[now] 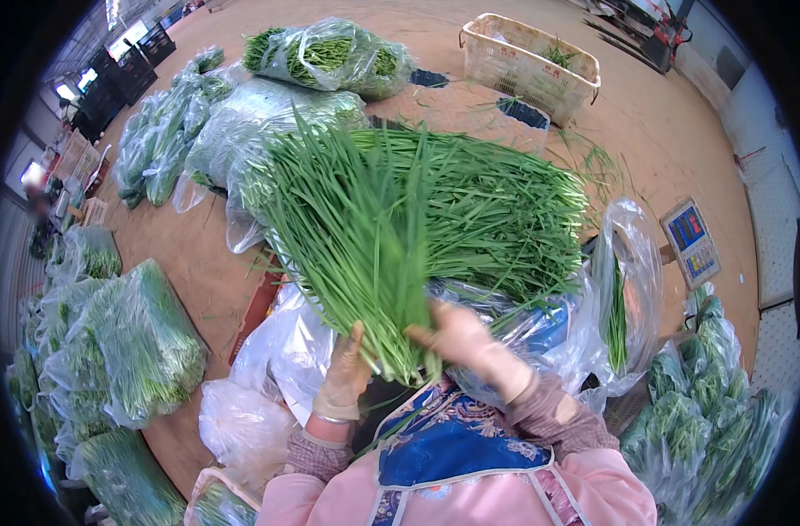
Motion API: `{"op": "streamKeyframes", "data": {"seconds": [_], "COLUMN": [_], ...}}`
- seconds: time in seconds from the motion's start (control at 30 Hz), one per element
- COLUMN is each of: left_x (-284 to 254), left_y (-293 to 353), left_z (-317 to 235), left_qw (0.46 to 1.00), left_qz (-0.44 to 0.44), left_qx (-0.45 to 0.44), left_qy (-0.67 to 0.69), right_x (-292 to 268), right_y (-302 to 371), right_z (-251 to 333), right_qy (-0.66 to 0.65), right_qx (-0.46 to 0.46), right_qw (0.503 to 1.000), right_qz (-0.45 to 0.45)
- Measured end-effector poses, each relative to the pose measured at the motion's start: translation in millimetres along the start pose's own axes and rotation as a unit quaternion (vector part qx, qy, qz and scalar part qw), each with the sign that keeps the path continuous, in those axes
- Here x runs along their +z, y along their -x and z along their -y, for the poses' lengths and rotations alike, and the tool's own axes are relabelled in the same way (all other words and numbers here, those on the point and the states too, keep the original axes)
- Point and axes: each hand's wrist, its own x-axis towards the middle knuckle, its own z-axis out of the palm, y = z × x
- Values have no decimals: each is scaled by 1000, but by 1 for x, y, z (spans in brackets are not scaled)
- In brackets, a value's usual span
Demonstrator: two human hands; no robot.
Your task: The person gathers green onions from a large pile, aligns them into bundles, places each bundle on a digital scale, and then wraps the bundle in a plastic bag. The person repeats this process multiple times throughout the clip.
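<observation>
Green stalks (352, 237) fan out from your right hand (461, 340), which grips their lower ends; your left hand (343, 377) sits against the opposite side, how closed I cannot tell. Just beyond spreads a broader leafy heap (505, 206); bagged bundles (145, 337) lie at left, a keypad display (691, 242) at right, a white crate (527, 81) farther out.

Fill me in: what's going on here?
A person has the left hand and the right hand on either side of a bunch of long green stalks, near its lower end; how firmly each hand grips is unclear. A larger loose pile of greens lies just beyond. Bagged greens lie to the left, and a digital scale is off right.
</observation>
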Motion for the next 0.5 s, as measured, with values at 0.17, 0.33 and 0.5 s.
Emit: {"op": "streamKeyframes", "data": {"seconds": [0.17, 0.33, 0.5], "left_x": [15, 13, 13], "left_y": [-9, -3, -8], "left_z": [8, -3, 2], "left_qw": [993, 999, 998], "left_qz": [-52, -30, 4], "left_qx": [37, -11, -3], "left_qy": [-98, 41, 59], "right_x": [48, -26, 6], "right_y": [2, -6, -39], "right_z": [32, 9, -28], "right_qy": [259, -166, -247], "right_qx": [-172, -34, -42], "right_qw": [951, 985, 968], "right_qz": [5, 33, -3]}}
